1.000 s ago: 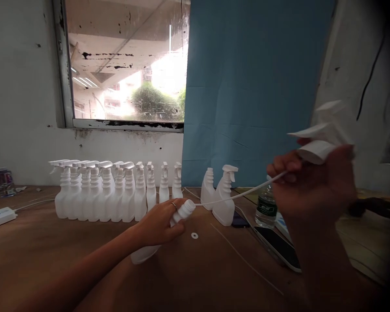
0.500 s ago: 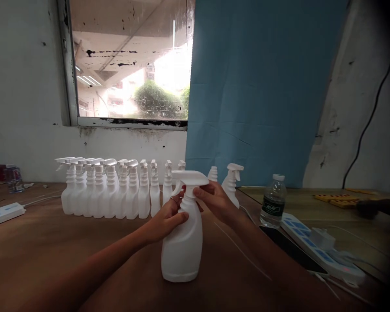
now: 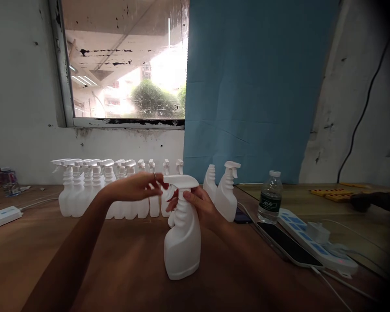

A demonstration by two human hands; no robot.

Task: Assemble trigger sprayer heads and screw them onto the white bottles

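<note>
A white spray bottle (image 3: 183, 242) stands upright on the brown table in front of me, its trigger head (image 3: 182, 180) fitted on the neck. My right hand (image 3: 203, 206) wraps round the neck from behind, with the thumb just under the head. At the nozzle end is my left hand (image 3: 136, 186), palm down, its fingers stretched out and apart; whether a fingertip touches the nozzle I cannot tell. Behind the left hand, several white spray bottles (image 3: 76, 195) form a row.
Right of the bottle stand a headless white bottle (image 3: 210, 184) and another spray bottle (image 3: 226, 197). Farther right are a water bottle (image 3: 270, 199), a phone (image 3: 287, 242) and a power strip (image 3: 331, 262) with cables. Another power strip (image 3: 3, 219) lies at left.
My left hand has let go of the bottle's neck and moved up and left to the nozzle end. The right hand still grips the neck. The view has shifted slightly.
</note>
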